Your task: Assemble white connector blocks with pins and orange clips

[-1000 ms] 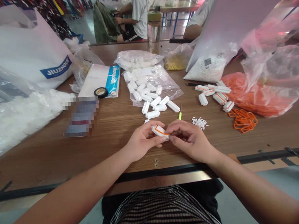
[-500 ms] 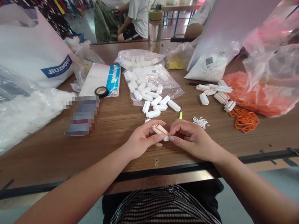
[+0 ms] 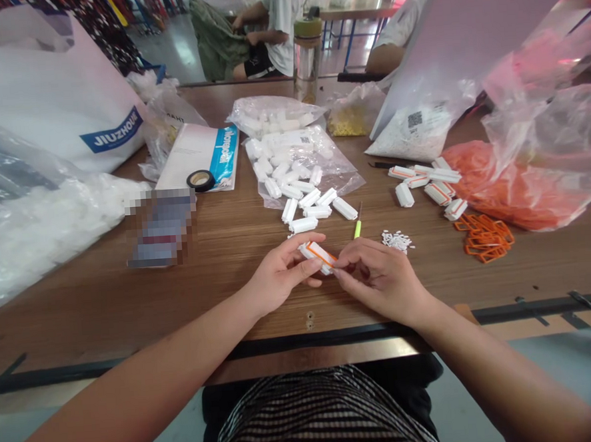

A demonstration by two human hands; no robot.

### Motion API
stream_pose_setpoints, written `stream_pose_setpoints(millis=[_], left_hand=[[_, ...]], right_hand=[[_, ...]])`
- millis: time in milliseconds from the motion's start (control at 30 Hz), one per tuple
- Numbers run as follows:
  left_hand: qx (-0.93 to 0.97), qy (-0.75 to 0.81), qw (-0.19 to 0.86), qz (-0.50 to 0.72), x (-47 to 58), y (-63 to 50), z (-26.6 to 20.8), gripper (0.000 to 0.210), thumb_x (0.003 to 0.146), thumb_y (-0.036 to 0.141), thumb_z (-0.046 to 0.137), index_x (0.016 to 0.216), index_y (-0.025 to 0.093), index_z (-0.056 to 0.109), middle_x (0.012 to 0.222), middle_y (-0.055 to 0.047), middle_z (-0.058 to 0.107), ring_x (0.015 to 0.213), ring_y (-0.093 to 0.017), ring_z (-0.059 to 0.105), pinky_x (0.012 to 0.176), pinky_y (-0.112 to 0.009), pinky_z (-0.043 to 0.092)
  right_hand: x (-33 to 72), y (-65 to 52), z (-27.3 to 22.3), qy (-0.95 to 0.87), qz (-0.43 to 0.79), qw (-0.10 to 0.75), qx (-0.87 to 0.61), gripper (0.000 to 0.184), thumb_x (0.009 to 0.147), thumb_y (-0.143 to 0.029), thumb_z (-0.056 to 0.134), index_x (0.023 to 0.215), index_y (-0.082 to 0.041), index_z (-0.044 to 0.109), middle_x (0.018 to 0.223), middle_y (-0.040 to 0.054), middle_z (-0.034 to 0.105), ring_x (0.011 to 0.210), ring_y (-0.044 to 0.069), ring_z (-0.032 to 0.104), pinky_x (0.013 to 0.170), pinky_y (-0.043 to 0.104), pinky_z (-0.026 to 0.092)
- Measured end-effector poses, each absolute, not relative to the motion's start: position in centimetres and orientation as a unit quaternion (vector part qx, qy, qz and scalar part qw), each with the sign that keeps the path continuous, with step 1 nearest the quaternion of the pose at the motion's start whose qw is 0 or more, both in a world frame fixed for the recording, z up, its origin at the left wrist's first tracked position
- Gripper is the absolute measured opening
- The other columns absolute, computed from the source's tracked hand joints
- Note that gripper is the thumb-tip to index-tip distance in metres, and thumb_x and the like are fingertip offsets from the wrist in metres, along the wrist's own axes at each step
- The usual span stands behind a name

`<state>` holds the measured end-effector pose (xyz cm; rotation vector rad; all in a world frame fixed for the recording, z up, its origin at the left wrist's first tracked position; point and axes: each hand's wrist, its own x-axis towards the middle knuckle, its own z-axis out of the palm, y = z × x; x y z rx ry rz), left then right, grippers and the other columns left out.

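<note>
My left hand (image 3: pixel 277 275) is closed round a white plastic housing (image 3: pixel 311 252), held tilted above the table. An orange rectangular ring (image 3: pixel 320 251) runs along the housing's upper side. At its right end, the fingertips of my right hand (image 3: pixel 386 279) pinch the orange ring against the housing. Just beyond my right hand lies a small tool with a yellow-green handle (image 3: pixel 357 229). A little heap of tiny white pieces (image 3: pixel 397 241) sits to its right. More plain white housings (image 3: pixel 317 212) are scattered past my left fingers.
An open clear bag (image 3: pixel 316 150) of housings lies ahead. Farther right are housings with orange rings (image 3: pixel 439 193), loose orange rings (image 3: pixel 487 237) and an orange-filled bag (image 3: pixel 518 191). A blurred flat object (image 3: pixel 163 228), black tape (image 3: pixel 201 181) and a bottle (image 3: pixel 308 60) also stand about.
The housing has turned slightly in my left hand, showing more of its white top inside the ring. My right hand has shifted slightly. A person across the table has moved their arms.
</note>
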<state>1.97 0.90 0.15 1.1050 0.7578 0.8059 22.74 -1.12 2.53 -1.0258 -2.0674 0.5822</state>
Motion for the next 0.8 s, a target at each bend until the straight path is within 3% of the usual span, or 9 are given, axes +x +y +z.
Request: stream_pose_setpoints(millis=[300,533,800], left_hand=[[0.517,0.342,0.694,0.366,2.14,0.85,0.35,0.040,0.086,0.028,0.068,0.124,0.023,0.057,0.106,-0.006,0.067,0.091,-0.015,0.065,0.075,-0.026,0.057],[0.514,0.336,0.698,0.368,1.72,1.16,0.23,0.043,0.087,0.029,0.068,0.128,0.023,0.056,0.106,-0.007,0.068,0.093,-0.016,0.064,0.079,-0.028,0.056],[0.529,0.308,0.700,0.367,1.87,0.89,0.14,0.042,0.090,0.027,0.065,0.130,0.023,0.054,0.108,-0.007,0.067,0.097,-0.017,0.064,0.082,-0.030,0.056]], right_hand=[[22.62,-1.18,2.08,-0.805,0.238,0.352,-0.415,0.006,0.084,-0.018,0.061,0.079,-0.021,0.060,0.069,-0.0022,0.059,0.057,0.009,0.050,0.055,0.026,0.042],[22.51,-1.27,2.06,-0.822,0.209,0.372,-0.378,0.009,0.087,-0.018,0.061,0.091,-0.023,0.067,0.086,0.0036,0.068,0.073,0.014,0.062,0.064,0.031,0.051],[22.77,-1.17,2.70,-0.743,0.291,0.365,-0.479,0.010,0.085,-0.025,0.064,0.081,-0.020,0.071,0.070,-0.0002,0.069,0.057,0.010,0.056,0.053,0.026,0.044]])
